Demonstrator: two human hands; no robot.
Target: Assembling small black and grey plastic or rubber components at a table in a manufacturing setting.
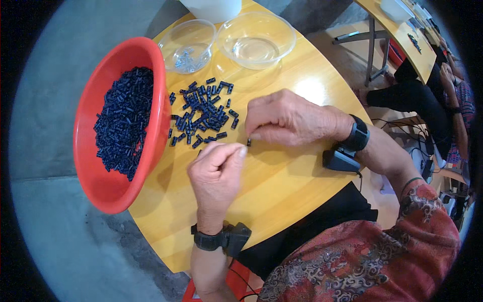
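Curling your left hand (pixel 217 170), its contents too hidden to tell, you pinch a small black piece (pixel 249 142) in your right hand (pixel 288 119) just beside it. Farther off, loose black pieces (pixel 204 115) lie before two clear bowls (pixel 255 49).

1 small, dark, narrow piece (pixel 249 143) is seen between the fingertips of the left hand (pixel 216 172) and the right hand (pixel 288 118), its long side pointed roughly toward the wearer. By which hand it is gripped cannot be told; finer detail is lost.
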